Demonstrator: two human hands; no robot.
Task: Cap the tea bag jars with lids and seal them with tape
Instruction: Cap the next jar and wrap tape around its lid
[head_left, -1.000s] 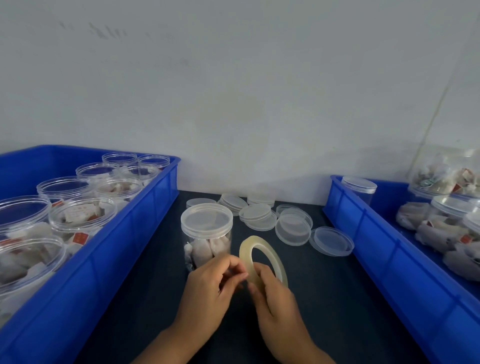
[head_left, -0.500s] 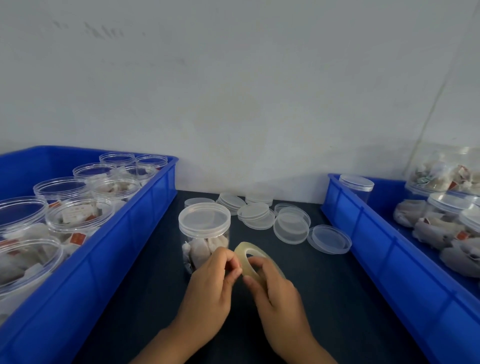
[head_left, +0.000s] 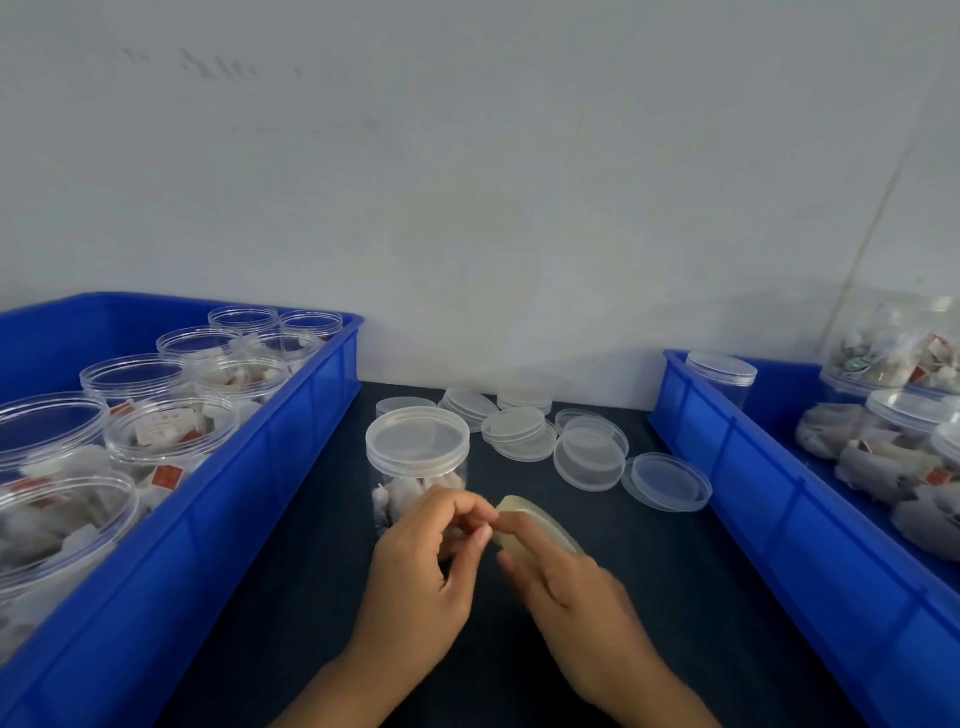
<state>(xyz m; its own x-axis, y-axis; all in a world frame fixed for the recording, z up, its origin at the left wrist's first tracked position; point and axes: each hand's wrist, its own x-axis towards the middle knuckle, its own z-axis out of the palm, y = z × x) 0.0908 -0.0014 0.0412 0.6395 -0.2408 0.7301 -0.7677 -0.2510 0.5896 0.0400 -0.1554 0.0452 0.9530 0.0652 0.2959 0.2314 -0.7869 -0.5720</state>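
The tape roll (head_left: 540, 525), upright a second ago, now lies tilted low under the right hand (head_left: 566, 587), whose grip curls round its thin, yellowish ring. The left hand (head_left: 426, 566) pinches at the roll's near edge. Just behind them, the clear round jar (head_left: 418, 467) stands capped on the dark counter (head_left: 291, 571), among loose, flat plastic lids (head_left: 589, 460).

dark table (head_left: 649, 571), blue bins (head_left: 270, 467), capped jar (head_left: 417, 452), loose lids (head_left: 589, 460)
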